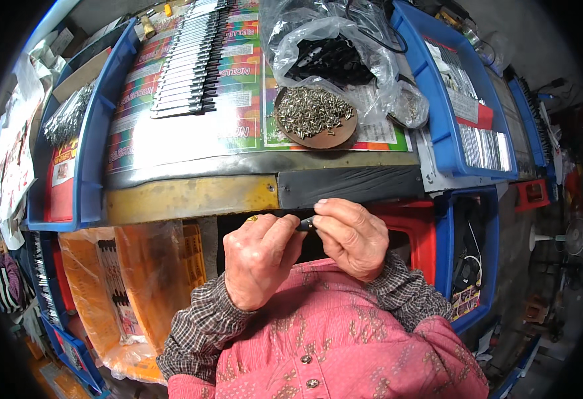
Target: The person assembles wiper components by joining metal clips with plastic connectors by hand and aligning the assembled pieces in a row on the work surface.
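Observation:
My left hand (258, 256) and my right hand (353, 238) meet in front of my body, just below the bench edge. Between their fingertips is a small dark rod-like part (305, 225), pinched from both sides. Fingers cover most of it, so its exact kind cannot be made out. Past the bench edge, nearest my right hand, a round brown dish (328, 138) is heaped with small metal pins or screws (315, 112). Farther left lies a long row of slim silver pieces with black ends (186, 70), set side by side on a colourful printed sheet (238, 136).
Behind the dish, a clear plastic bag (388, 50) holds black parts (331, 58). Blue bins stand left (99, 159) and right (441, 143), holding silver pieces. Below the bench are an orange crate (155, 263) lined with plastic, a red stool-like item (414, 229) and another blue bin (444, 266).

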Tool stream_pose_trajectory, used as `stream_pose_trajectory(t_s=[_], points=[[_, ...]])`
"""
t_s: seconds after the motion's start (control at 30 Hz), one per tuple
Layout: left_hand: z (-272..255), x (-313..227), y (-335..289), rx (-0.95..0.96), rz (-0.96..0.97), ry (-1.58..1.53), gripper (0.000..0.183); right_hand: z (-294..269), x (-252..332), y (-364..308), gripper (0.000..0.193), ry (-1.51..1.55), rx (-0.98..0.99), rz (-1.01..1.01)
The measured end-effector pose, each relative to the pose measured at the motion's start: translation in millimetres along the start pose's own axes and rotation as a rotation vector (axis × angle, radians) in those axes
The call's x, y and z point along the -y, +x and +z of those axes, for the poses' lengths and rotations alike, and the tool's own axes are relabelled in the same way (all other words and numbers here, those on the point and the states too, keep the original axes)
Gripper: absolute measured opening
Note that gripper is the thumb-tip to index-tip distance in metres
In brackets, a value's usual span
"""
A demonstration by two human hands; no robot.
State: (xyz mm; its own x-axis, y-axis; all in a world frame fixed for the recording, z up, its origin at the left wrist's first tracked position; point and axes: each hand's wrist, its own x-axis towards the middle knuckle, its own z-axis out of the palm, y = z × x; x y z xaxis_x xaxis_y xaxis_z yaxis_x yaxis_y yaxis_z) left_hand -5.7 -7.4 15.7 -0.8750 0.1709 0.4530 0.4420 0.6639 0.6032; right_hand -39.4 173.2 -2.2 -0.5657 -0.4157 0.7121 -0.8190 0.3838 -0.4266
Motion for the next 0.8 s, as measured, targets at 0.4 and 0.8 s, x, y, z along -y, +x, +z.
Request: stream_pose_trajectory(t_s=[0.4,0.8], points=[[-29.2,37.7,22.2,-0.001,-0.028,0.122,0.019,-13.1,-26.8,26.8,0.029,-0.176,-0.120,0.016],[-77.8,164.3,144.0,-0.011,-0.073,0.507,0.018,-7.2,-38.3,25.3,0.025,-0.189,-0.075,0.063]])
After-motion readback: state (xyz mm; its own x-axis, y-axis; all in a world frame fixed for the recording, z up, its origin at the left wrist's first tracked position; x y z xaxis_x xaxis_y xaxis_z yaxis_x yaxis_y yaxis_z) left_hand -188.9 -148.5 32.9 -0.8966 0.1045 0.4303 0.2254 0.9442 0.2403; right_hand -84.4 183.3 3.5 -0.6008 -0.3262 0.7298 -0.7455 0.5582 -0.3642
